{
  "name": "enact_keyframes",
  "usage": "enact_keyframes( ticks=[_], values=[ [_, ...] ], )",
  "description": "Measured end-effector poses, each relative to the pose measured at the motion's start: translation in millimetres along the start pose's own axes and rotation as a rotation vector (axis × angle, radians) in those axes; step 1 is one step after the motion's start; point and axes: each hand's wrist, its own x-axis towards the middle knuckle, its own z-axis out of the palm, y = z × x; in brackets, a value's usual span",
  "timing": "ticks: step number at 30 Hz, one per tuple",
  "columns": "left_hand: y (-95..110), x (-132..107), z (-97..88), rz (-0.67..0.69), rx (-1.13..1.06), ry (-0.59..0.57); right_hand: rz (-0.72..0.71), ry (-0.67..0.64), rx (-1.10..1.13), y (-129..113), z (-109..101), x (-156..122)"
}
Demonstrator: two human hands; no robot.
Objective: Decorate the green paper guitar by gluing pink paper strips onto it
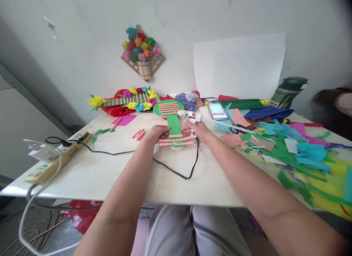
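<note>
A green cutout [173, 124] with a round top and a narrow neck lies on the table before me. Several pink paper rolls [168, 108] form rows across its round part, and more cross its lower end. My right hand [198, 130] is wrapped around a white glue gun [190, 116], whose nozzle points left over the cutout. At the neck's left edge, my left hand [159, 132] presses its fingers together on the green cutout. Loose pink rolls [138, 134] lie left of that hand. The glue gun's black cord [176, 171] loops below the cutout.
A power strip [62, 157] with plugs sits at the left. Scissors [238, 129] and heaped paper scraps [291, 146] cover the right side. Along the back are a flower-trimmed guitar shape [128, 100], purple yarn [187, 102] and a green bottle [288, 92].
</note>
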Motion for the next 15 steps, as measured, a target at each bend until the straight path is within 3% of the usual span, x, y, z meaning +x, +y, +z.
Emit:
enact_keyframes(
  ticks=[5,15],
  values=[
    [1.4,1.3,1.8,-0.002,-0.042,0.014,-0.006,0.015,0.012,-2.5,1.1,-2.2],
    [5.4,16.2,-2.4,-0.045,-0.150,0.180,-0.046,0.124,-0.031,-7.6,-2.2,-2.0]
  ],
)
